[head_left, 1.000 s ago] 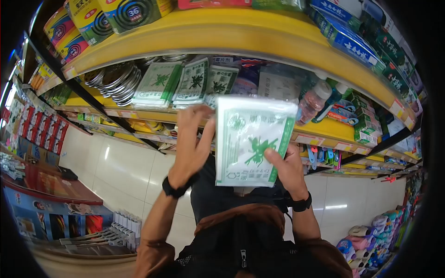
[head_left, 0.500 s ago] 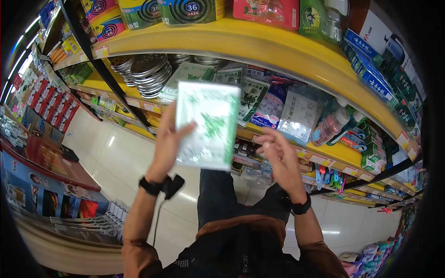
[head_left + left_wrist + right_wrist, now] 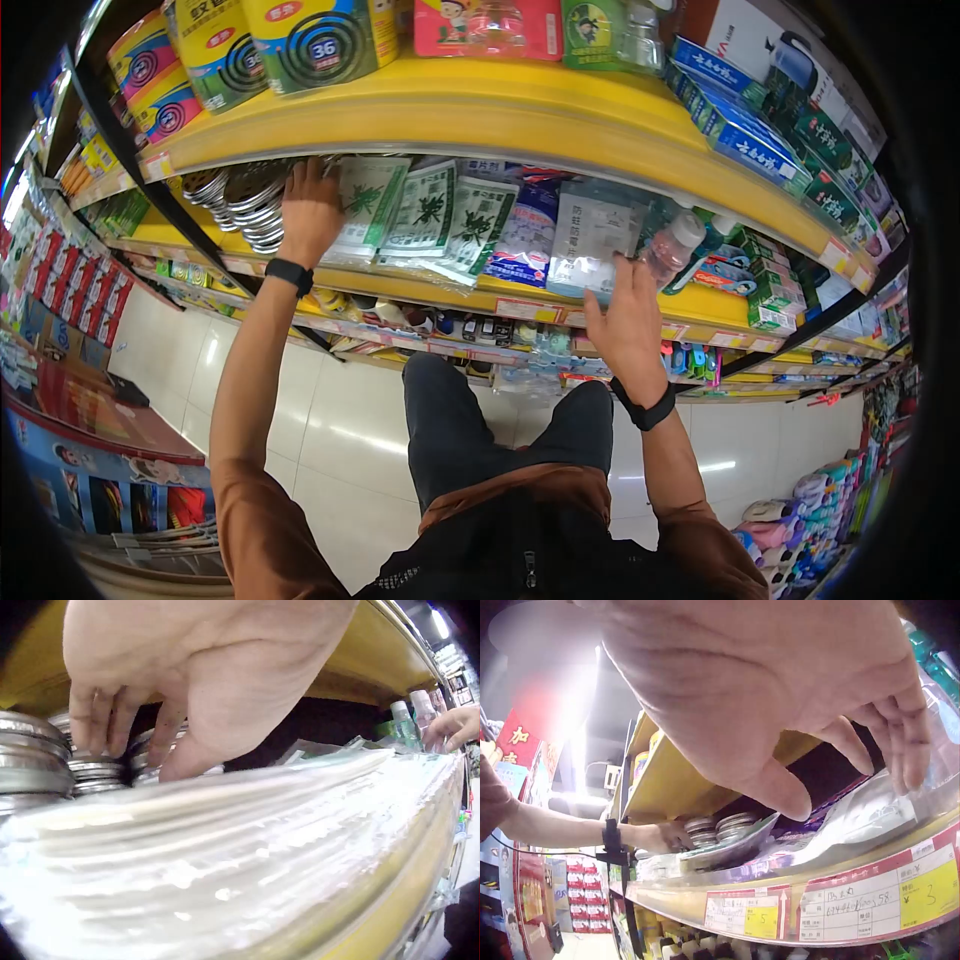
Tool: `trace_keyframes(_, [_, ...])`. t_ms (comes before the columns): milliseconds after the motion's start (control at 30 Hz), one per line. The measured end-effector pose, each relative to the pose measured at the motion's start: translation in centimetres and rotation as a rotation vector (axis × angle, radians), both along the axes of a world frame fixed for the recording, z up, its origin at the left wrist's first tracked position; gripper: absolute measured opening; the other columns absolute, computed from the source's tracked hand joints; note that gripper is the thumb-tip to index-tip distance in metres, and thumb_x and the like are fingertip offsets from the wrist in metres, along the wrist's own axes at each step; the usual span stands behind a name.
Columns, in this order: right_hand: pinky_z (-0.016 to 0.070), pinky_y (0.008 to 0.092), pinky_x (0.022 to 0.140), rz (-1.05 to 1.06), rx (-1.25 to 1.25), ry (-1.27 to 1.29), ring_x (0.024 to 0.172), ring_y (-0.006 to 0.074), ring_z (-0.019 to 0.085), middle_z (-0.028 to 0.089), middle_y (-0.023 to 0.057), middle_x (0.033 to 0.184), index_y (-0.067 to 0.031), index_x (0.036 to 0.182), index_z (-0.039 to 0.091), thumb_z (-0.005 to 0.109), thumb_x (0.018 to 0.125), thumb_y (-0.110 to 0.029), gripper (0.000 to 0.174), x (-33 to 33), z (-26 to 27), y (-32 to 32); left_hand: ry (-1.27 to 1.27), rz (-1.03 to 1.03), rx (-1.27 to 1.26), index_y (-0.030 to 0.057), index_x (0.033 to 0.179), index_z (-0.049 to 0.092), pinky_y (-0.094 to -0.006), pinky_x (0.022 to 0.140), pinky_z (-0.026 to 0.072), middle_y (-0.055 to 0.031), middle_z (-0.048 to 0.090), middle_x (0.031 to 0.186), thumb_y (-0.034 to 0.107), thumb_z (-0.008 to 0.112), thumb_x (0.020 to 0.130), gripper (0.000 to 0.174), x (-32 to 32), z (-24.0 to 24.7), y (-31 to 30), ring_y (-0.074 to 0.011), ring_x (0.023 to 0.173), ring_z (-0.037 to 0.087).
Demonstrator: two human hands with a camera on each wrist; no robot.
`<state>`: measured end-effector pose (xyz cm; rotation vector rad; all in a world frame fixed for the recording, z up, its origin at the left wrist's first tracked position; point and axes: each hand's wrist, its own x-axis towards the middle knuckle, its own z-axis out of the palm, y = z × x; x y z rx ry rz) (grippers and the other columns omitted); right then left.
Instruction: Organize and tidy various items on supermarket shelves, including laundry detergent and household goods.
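Observation:
My left hand (image 3: 308, 215) reaches onto the shelf, at the left side of a stack of white packets with a green insect print (image 3: 368, 205). The left wrist view shows its fingers pointing down between this stack of plastic-wrapped packets (image 3: 225, 855) and the round metal tins (image 3: 30, 757), thumb close at the stack's back edge. My right hand (image 3: 630, 325) has its fingers extended over the front of a flat grey-and-white packet (image 3: 592, 235). In the right wrist view those fingertips hang over the packet (image 3: 870, 821), right at its surface.
Between the hands lie smaller green insect packets (image 3: 425, 210) and a purple packet (image 3: 525, 235). Pink bottles (image 3: 675, 245) stand on the right. A yellow shelf (image 3: 480, 105) overhangs with mosquito-coil boxes (image 3: 325, 45). Price tags (image 3: 877, 896) line the front edge.
One second ago the right hand held a green-printed packet, then the left hand held it. Now that packet is on the stack, the left hand at the stack's left side, the right over the grey-and-white packet.

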<state>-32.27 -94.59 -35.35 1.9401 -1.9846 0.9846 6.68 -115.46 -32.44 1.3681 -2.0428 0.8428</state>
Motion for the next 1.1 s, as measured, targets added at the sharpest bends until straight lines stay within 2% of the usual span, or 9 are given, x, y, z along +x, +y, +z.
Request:
trace_keyframes(67, [0.0486, 0.0511, 0.089, -0.05, 0.027, 0.109, 0.111, 0.0455, 0.052, 0.052, 0.0267, 0.119, 0.0057, 0.129, 0.051, 0.072, 0.084, -0.018, 0.055, 0.3, -0.5, 0.0, -0.027, -0.104, -0.041, 0.0039, 0.101, 0.067, -0.0491, 0.083, 0.0503, -0.0186, 0.061, 0.104, 0.013, 0.068, 0.076, 0.026, -0.5, -1.2, -0.1, -0.0396, 0.097, 0.057])
trace_keyframes(167, [0.049, 0.0509, 0.088, -0.057, 0.131, 0.095, 0.108, 0.0438, 0.052, 0.052, 0.0267, 0.118, 0.0053, 0.129, 0.052, 0.071, 0.084, -0.019, 0.055, 0.6, -0.2, -1.1, 0.027, -0.129, 0.071, 0.002, 0.091, 0.068, -0.0499, 0.081, 0.0494, -0.0188, 0.062, 0.1, 0.014, 0.068, 0.079, 0.016, -1.9, -1.2, 1.3, -0.0409, 0.096, 0.058])
trace_keyframes(300, [0.0496, 0.0509, 0.087, -0.034, 0.057, 0.113, 0.107, 0.0422, 0.051, 0.052, 0.0263, 0.117, 0.0053, 0.128, 0.053, 0.068, 0.085, -0.016, 0.05, 1.8, -0.5, -2.3, 0.319, -0.273, 0.152, 0.0001, 0.095, 0.069, -0.0497, 0.079, 0.0475, -0.0215, 0.065, 0.092, 0.011, 0.066, 0.086, 0.015, -9.0, 0.7, 7.6, -0.0407, 0.089, 0.059])
trace_keyframes(400, [0.0485, 0.0506, 0.09, 0.003, 0.031, 0.023, 0.109, 0.044, 0.051, 0.051, 0.0279, 0.121, 0.0065, 0.127, 0.053, 0.064, 0.085, -0.009, 0.046, 0.5, -0.8, -1.5, 0.392, -0.497, 0.295, -0.0034, 0.105, 0.067, -0.0473, 0.083, 0.0485, -0.0223, 0.065, 0.092, 0.019, 0.073, 0.085, 0.031, -18.3, -0.2, 11.7, -0.0397, 0.092, 0.06])
trace_keyframes(633, [0.0436, 0.0463, 0.095, -0.029, -0.212, -0.324, 0.112, 0.0401, 0.054, 0.055, 0.0226, 0.12, 0.0037, 0.121, 0.052, 0.062, 0.083, 0.001, 0.039, -5.4, 1.2, 3.7, 0.186, -0.304, 0.362, -0.0041, 0.13, 0.054, -0.0478, 0.081, 0.0517, -0.0252, 0.063, 0.103, 0.039, 0.085, 0.075, 0.076, -27.3, -2.3, 11.2, -0.0426, 0.095, 0.061])
trace_keyframes(733, [0.0434, 0.0466, 0.095, -0.229, -0.318, -0.347, 0.112, 0.04, 0.054, 0.054, 0.0235, 0.118, 0.0035, 0.127, 0.048, 0.067, 0.082, -0.002, 0.049, -9.9, -0.5, 3.5, 0.159, -0.265, 0.374, -0.0026, 0.129, 0.056, -0.0473, 0.08, 0.052, -0.0237, 0.061, 0.105, 0.035, 0.086, 0.074, 0.073, -27.5, -2.2, 10.5, -0.0426, 0.098, 0.061])
trace_keyframes(833, [0.0429, 0.0475, 0.096, -0.153, -0.322, -0.34, 0.111, 0.0418, 0.053, 0.053, 0.0246, 0.12, 0.0052, 0.13, 0.046, 0.069, 0.082, -0.004, 0.054, -13.5, -1.4, 2.2, 0.142, -0.229, 0.386, -0.0001, 0.126, 0.059, -0.048, 0.085, 0.0495, -0.0261, 0.059, 0.115, 0.031, 0.086, 0.074, 0.067, -28.7, -1.3, 11.6, -0.0424, 0.103, 0.059])
trace_keyframes(933, [0.0385, 0.0501, 0.103, -0.095, -0.271, -0.254, 0.117, 0.0456, 0.048, 0.051, 0.029, 0.126, 0.0077, 0.139, 0.04, 0.073, 0.08, -0.008, 0.069, -14.3, -1.4, 0.3, 0.4, -0.621, 0.311, -0.001, 0.128, 0.057, -0.0477, 0.097, 0.0428, -0.0273, 0.057, 0.121, 0.024, 0.083, 0.078, 0.061, -31.2, -2.1, 13.1, -0.0438, 0.113, 0.052])
trace_keyframes(1100, [0.0353, 0.0511, 0.106, -0.048, -0.26, -0.24, 0.121, 0.049, 0.043, 0.047, 0.0324, 0.133, 0.0097, 0.146, 0.032, 0.076, 0.079, -0.012, 0.083, -14.3, -3.3, -2.3, 0.507, -0.688, 0.425, -0.0071, 0.133, 0.047, -0.0505, 0.097, 0.0427, -0.0277, 0.058, 0.119, 0.024, 0.08, 0.082, 0.068, -36.5, -3.2, 14.5, -0.0459, 0.112, 0.052])
